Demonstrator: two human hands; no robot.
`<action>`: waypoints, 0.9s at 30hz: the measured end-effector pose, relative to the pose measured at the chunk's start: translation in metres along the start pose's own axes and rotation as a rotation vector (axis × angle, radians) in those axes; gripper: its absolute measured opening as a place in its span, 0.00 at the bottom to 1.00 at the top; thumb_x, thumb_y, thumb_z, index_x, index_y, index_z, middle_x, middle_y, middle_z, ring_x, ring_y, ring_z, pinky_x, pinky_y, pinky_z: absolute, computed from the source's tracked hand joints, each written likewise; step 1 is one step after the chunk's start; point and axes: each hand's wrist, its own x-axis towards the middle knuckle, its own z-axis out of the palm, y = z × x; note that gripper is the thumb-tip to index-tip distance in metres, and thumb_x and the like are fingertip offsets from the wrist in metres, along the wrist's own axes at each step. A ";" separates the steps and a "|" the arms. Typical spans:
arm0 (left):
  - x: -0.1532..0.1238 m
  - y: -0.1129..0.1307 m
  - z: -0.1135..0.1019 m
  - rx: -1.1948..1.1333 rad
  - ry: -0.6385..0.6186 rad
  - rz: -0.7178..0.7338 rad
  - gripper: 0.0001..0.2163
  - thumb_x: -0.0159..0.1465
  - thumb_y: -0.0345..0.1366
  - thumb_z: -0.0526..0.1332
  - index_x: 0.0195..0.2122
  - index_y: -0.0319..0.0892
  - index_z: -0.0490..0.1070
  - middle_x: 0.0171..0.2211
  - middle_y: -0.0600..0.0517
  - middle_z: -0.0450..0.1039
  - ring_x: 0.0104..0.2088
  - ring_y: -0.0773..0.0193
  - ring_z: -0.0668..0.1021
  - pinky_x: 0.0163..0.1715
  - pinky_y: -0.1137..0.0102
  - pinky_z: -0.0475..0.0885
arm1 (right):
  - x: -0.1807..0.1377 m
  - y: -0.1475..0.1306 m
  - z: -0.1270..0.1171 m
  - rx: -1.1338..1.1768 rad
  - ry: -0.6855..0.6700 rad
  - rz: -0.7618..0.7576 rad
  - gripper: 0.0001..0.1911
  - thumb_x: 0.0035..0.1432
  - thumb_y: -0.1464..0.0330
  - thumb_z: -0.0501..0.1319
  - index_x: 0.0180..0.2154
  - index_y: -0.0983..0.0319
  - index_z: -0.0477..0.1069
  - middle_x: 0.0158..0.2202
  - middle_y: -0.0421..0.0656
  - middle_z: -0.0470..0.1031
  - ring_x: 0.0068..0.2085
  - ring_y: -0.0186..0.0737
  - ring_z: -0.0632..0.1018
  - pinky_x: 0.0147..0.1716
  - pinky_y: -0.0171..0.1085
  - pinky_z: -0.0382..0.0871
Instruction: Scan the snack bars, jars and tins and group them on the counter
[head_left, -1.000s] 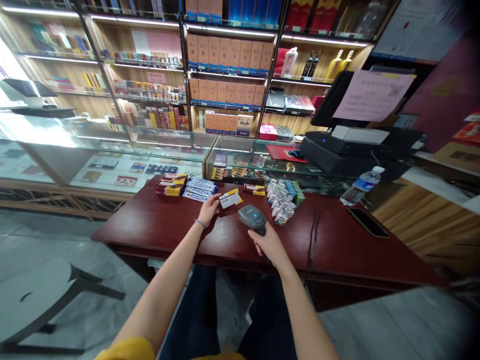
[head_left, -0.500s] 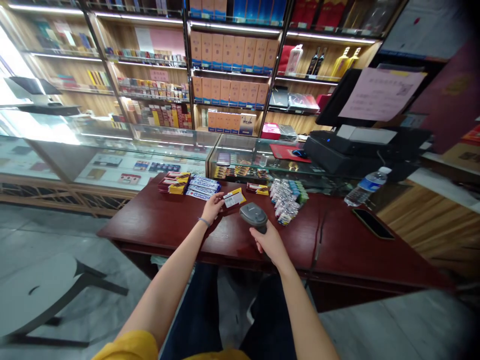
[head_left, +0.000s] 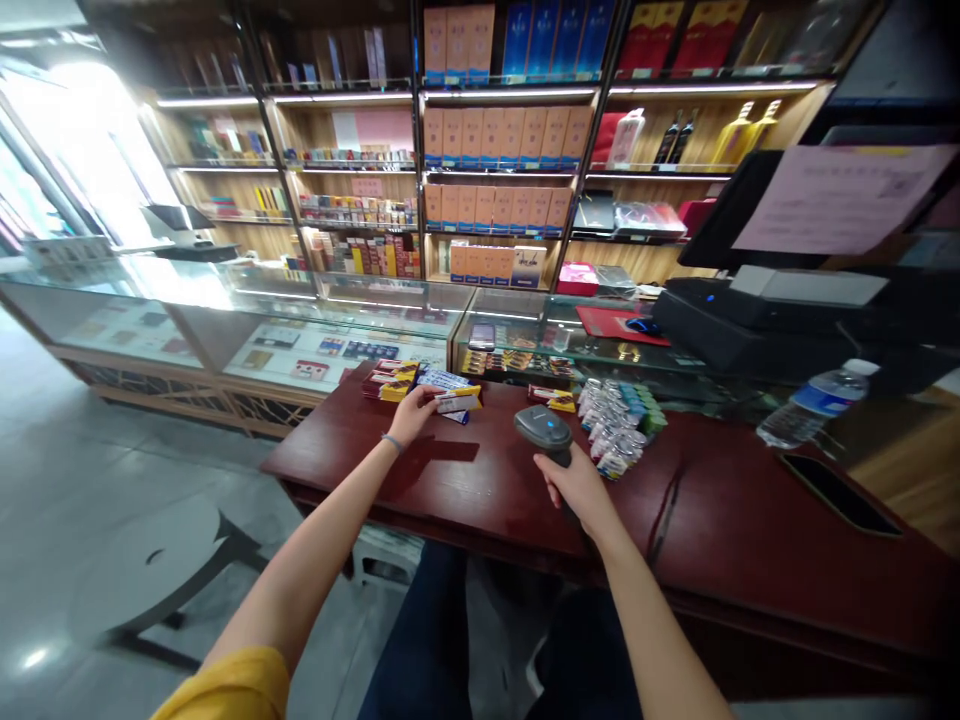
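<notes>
My left hand (head_left: 409,414) pinches one end of a flat yellow-and-brown snack packet (head_left: 459,401), with a pale printed panel on it. That packet is held above the table, in front of a pile of blue-and-white packets (head_left: 445,379) and partly covering it. Just left of these lies a stack of red-and-yellow packets (head_left: 390,381). A dark grey barcode scanner (head_left: 541,428) is gripped by its handle in my right hand (head_left: 581,487); a small blue light shows on its top. Right of the scanner, several shiny silver and green packets (head_left: 616,425) lie in rows.
The dark red table (head_left: 480,500) meets a glass display counter (head_left: 517,303). Another small red-and-yellow stack (head_left: 551,398) lies near its back edge. At the right are a water bottle (head_left: 817,403), a phone (head_left: 840,493) and a monitor (head_left: 739,210). A grey stool (head_left: 157,560) stands left.
My left hand has carried the snack packet leftward, away from the scanner and over by the blue-and-white packets. A blue light now shows on the scanner. The view has shifted.
</notes>
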 end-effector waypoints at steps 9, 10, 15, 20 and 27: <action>0.020 0.017 -0.102 0.342 0.106 0.067 0.10 0.63 0.40 0.63 0.43 0.44 0.76 0.45 0.49 0.81 0.45 0.57 0.80 0.48 0.63 0.75 | 0.016 -0.009 0.030 -0.010 -0.024 0.021 0.20 0.52 0.58 0.65 0.45 0.58 0.68 0.14 0.30 0.66 0.11 0.37 0.68 0.10 0.32 0.59; 0.023 0.018 -0.111 0.386 0.105 0.066 0.10 0.63 0.40 0.62 0.43 0.44 0.76 0.44 0.49 0.81 0.44 0.57 0.80 0.47 0.63 0.76 | 0.017 -0.008 0.032 -0.008 -0.023 0.020 0.20 0.52 0.58 0.65 0.45 0.58 0.68 0.14 0.30 0.66 0.11 0.37 0.67 0.10 0.32 0.58; 0.035 0.014 -0.145 0.534 0.066 0.090 0.08 0.64 0.37 0.59 0.41 0.45 0.76 0.42 0.49 0.82 0.43 0.57 0.81 0.47 0.63 0.75 | 0.020 -0.004 0.037 0.004 -0.009 0.009 0.20 0.51 0.56 0.64 0.43 0.58 0.68 0.14 0.30 0.66 0.10 0.36 0.66 0.11 0.32 0.57; 0.042 -0.004 -0.153 0.556 0.052 0.100 0.08 0.64 0.37 0.58 0.40 0.46 0.75 0.43 0.49 0.81 0.43 0.56 0.81 0.46 0.63 0.75 | 0.023 -0.005 0.039 0.005 0.006 0.017 0.17 0.50 0.56 0.65 0.40 0.57 0.68 0.14 0.30 0.66 0.11 0.35 0.65 0.12 0.33 0.57; 0.062 -0.029 -0.157 0.584 0.085 0.053 0.08 0.61 0.35 0.60 0.40 0.46 0.76 0.42 0.50 0.82 0.42 0.56 0.81 0.46 0.64 0.75 | 0.027 0.004 0.041 0.021 0.015 0.048 0.18 0.50 0.55 0.65 0.39 0.56 0.67 0.14 0.31 0.66 0.11 0.36 0.66 0.11 0.33 0.58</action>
